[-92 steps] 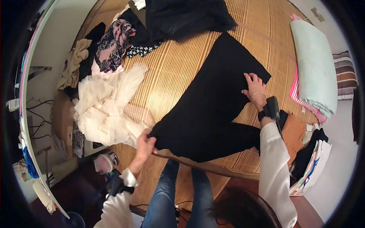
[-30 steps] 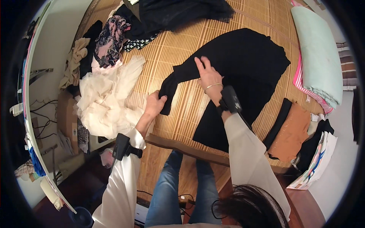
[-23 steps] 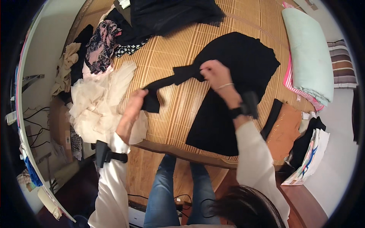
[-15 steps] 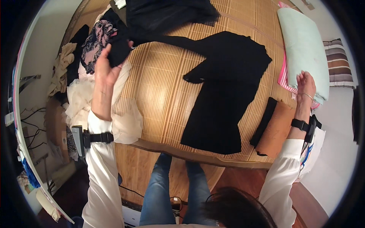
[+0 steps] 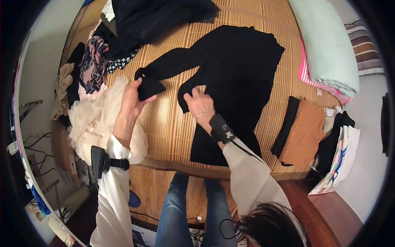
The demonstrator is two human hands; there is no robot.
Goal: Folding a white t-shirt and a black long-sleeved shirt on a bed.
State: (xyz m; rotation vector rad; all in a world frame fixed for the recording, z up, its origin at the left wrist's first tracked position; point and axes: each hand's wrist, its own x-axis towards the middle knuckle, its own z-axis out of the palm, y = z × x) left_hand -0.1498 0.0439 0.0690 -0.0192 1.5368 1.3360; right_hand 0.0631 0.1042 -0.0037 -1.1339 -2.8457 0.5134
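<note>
A black long-sleeved top [image 5: 234, 82] lies flat on the bamboo mat [image 5: 164, 136], its body running toward the near edge. My left hand [image 5: 133, 96] grips the end of one sleeve, with the cuff folded over between thumb and fingers. Bent over the other sleeve, my right hand [image 5: 200, 103] has its fingers closed on the cloth near that cuff. Pale sheer cream fabric [image 5: 98, 123] lies bunched beside my left forearm.
A black garment [image 5: 160, 18] spreads at the far side, next to a pink-and-black lacy piece [image 5: 94, 61]. On the right are a folded mint quilt [image 5: 329, 41], a striped cushion [image 5: 361, 47] and folded brown cloth [image 5: 302, 133]. The mat's edge [image 5: 177, 171] is by my legs.
My left hand has drawn the sleeve end nearer and slightly right. My right hand has come from beside the mint quilt onto the top's other sleeve.
</note>
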